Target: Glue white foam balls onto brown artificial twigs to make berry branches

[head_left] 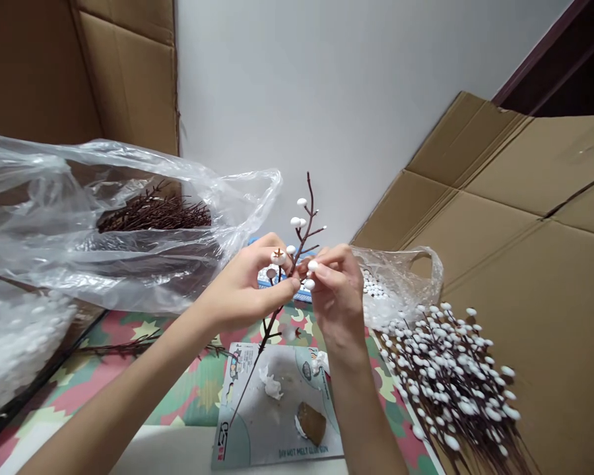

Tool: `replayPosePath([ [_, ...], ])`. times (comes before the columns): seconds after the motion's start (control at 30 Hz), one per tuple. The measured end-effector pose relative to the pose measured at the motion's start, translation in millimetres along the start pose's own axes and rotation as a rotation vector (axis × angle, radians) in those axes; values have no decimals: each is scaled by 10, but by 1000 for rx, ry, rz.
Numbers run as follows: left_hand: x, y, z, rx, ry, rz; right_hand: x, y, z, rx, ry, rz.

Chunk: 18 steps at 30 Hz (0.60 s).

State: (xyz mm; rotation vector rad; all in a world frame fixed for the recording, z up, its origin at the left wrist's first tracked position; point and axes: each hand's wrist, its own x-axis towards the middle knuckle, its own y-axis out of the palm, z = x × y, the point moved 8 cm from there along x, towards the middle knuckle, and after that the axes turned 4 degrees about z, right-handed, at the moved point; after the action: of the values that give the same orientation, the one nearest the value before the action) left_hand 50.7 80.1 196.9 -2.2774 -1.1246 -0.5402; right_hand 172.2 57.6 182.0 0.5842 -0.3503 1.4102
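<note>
My left hand (pixel 250 280) is closed around a dark brown artificial twig (pixel 264 338), pinching its stem between thumb and fingers. The twig tilts, its tip up and its thin end down over the board. White berries sit on several of its side shoots, and one berry (pixel 278 256) near my left thumb has a brown star-shaped end. The fingertips of my right hand (pixel 339 284) are pinched on a white berry (pixel 313 265) against a side shoot on the right of the stem. Another white berry (pixel 309 284) hangs just below it.
A printed glue-gun board (pixel 257 435) with a brown lump (pixel 311 424) lies on the camouflage cloth (pixel 188 396). Bare twigs (pixel 158 214) fill a clear bag at left. Finished berry stems (pixel 455 376) lie at right. Behind my hands is a blue basket (pixel 304 292). Cardboard (pixel 515 231) surrounds the table.
</note>
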Motion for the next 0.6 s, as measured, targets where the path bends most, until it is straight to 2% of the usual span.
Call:
replayPosePath([
  [0.4, -22, -7, 23, -18, -4, -24, -17, 32, 13, -21, -12, 48],
  [0.6, -26, 2, -10, -5, 21, -40, -42, 23, 36, -8, -81, 5],
])
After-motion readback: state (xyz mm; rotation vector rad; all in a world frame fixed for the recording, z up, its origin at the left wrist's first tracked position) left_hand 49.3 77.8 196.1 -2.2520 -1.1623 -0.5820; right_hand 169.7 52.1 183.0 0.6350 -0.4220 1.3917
